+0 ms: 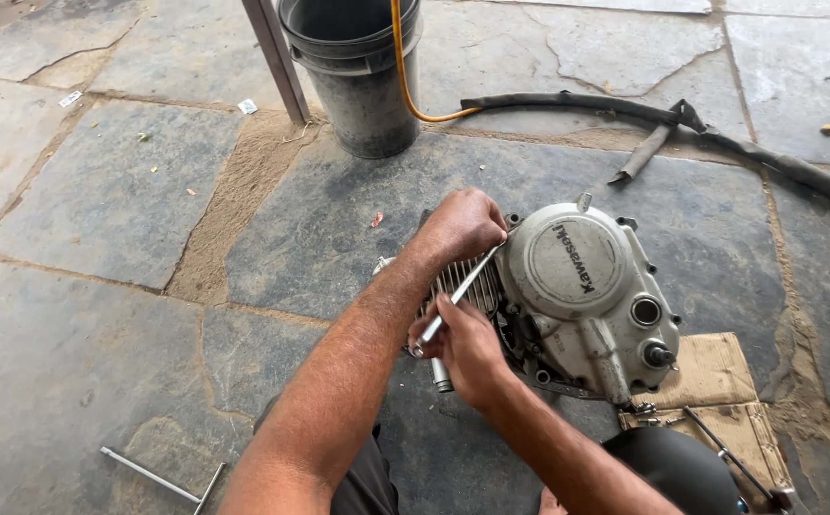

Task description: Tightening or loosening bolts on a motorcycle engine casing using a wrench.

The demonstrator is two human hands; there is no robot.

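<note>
Engine [582,286] on cardboard [715,367] | both hands gripping metal wrench [458,291]: left hand [462,224], right hand [467,348]

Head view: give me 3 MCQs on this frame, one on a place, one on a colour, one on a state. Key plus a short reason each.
1. Where does the bucket stand?
A. At the top of the view, beyond the engine
B. On the cardboard
C. Beside the person's knee

2. What colour is the hose that runs into the bucket?
A. Green
B. Yellow
C. White

3. How is the metal wrench held?
A. Lying loose on the stone floor
B. By one hand only
C. By both hands at the engine

Key:
1 A: it stands on the stone past the engine.
2 B: the thin hose is yellow.
3 C: the right hand grips the near end and the left hand closes over the far end.
</note>
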